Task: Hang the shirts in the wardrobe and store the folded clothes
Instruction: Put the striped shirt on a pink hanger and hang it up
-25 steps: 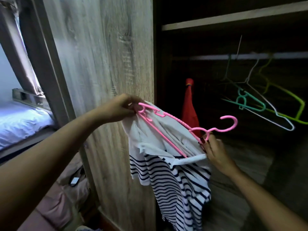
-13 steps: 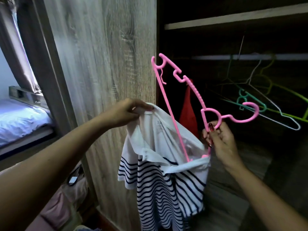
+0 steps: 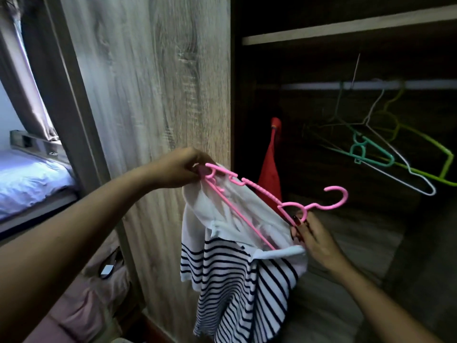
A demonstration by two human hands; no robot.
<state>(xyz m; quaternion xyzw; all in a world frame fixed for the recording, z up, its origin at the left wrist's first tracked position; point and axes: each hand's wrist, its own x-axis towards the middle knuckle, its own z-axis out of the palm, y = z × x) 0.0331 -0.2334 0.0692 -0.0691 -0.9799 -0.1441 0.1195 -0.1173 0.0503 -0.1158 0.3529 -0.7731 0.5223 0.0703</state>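
A: Changed from half a second back?

B: Plenty. Hanger [image 3: 249, 191] swung down from near upright to a shallow slant, its far end back at the shirt's [image 3: 235, 256] shoulder. Roughly matching a second ago.

A: Grips?

B: Left hand [image 3: 184, 169] pinched shut on the hanger's tip together with the white shoulder cloth. Right hand [image 3: 310, 235] closed on the neck just under the hook, collar edge caught beneath the fingers. Hook pointing right, toward the wardrobe's dark inside.

A: Shirt's place?

B: Held in the air before the door edge [image 3: 230, 120], striped body dangling below both hands. White yoke bunched over the hanger, lower bar lying across the collar opening. Not yet sitting square on both arms, judging by the folds.

A: Meaning for the task?

B: Threading probably near done on the left shoulder; right shoulder apparently unsettled. Next likely: tug cloth flat, lift, hook onto the rail [image 3: 371, 84].

A: Room there?

B: Looks so. Green [image 3: 366, 154], white [image 3: 405, 169] and yellow-green [image 3: 425, 144] hangers bare on the rail to the right; red item [image 3: 270, 169] hanging at the left wall. Gap between them.

A: Risks?

B: Cloth slipping off the loose side on the lift. Folded clothes out of view.
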